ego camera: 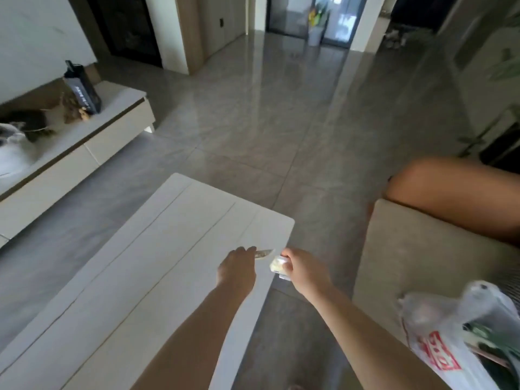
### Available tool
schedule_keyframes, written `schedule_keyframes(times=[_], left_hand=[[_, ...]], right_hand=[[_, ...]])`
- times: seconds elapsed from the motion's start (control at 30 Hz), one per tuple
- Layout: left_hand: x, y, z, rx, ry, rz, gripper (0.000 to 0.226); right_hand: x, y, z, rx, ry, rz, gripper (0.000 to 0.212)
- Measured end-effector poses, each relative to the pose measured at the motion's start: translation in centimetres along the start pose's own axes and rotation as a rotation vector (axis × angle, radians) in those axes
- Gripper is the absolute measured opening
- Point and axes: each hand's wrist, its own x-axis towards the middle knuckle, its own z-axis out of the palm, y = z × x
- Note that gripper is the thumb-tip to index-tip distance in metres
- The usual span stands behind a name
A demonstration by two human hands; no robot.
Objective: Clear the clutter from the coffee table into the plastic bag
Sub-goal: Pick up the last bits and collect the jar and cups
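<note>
Your left hand [237, 267] pinches a small wrapper [264, 253] over the table [157, 249] edge; your right hand [302, 270] grips a crumpled packet [277, 264]. Plastic bag [439, 342] sits on the sofa [416, 249].

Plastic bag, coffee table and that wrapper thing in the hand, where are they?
plastic bag [439, 350]: head view, on its white side by the red print.
coffee table [157, 249]: head view, bare top.
wrapper [277, 264]: head view, crumpled part in the right hand [302, 270].

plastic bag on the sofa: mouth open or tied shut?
Open. The plastic bag slumps on the sofa with its mouth gaping, and dark green items show inside through the opening.
</note>
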Motion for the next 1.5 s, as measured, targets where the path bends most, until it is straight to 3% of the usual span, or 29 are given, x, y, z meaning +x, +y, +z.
schedule_keyframes(times=[0.23,0.37,0.6,0.83,1.1,1.23,1.5], left_hand=[[0.1,13.6,0.9,0.025,-0.083,0.137,0.035],[0.3,19.7,3.2,0.109,-0.130,0.316,0.029],[-0.1,33.3,7.7,0.117,-0.212,0.546,0.032],[-2.9,43.9,12.1,0.097,-0.252,0.736,0.032],[-3.4,49.7,15.7,0.050,-0.303,0.784,0.032],[-3.6,50.7,16.2,0.135,-0.292,0.841,0.033],[-3.7,49.5,14.7,0.380,-0.414,0.764,0.027]], right_hand=[[-5.2,11.2,-4.7,0.077,0.079,0.248,0.031],[-8.5,18.5,-6.5,0.102,0.078,0.323,0.030],[-14.7,31.6,-9.5,0.178,0.158,0.615,0.020],[-19.0,39.5,-9.9,0.172,0.184,0.796,0.027],[-21.2,44.8,-9.4,0.330,0.305,0.872,0.027],[-21.4,45.7,-9.3,0.333,0.225,0.847,0.038],[-20.5,45.0,-8.9,0.337,0.103,0.821,0.036]])
